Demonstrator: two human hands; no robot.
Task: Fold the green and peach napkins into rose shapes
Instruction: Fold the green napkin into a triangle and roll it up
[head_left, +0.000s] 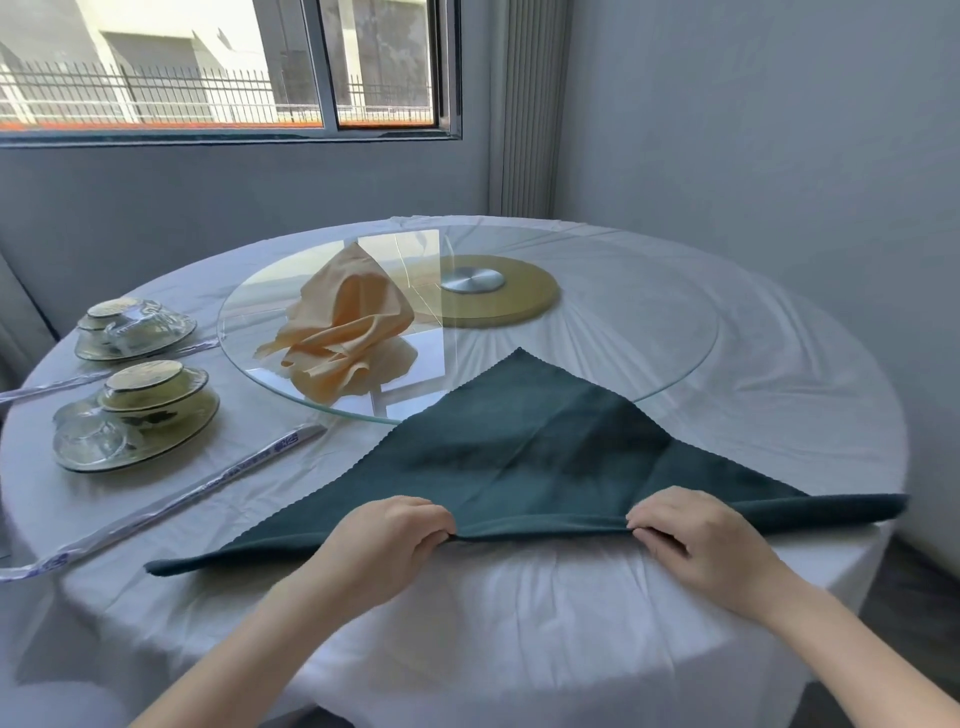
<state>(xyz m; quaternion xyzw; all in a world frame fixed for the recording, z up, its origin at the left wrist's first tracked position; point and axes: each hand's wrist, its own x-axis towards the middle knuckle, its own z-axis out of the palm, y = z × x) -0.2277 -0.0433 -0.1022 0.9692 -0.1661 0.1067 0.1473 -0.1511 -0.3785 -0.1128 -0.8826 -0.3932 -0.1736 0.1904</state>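
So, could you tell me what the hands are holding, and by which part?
The left hand and the right hand both pinch the green napkin along its near folded edge, the long side of the triangle.

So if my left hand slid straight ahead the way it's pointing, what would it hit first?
The left hand pinches the green napkin; beyond that cloth, probably the turntable rim, though depth is unclear.
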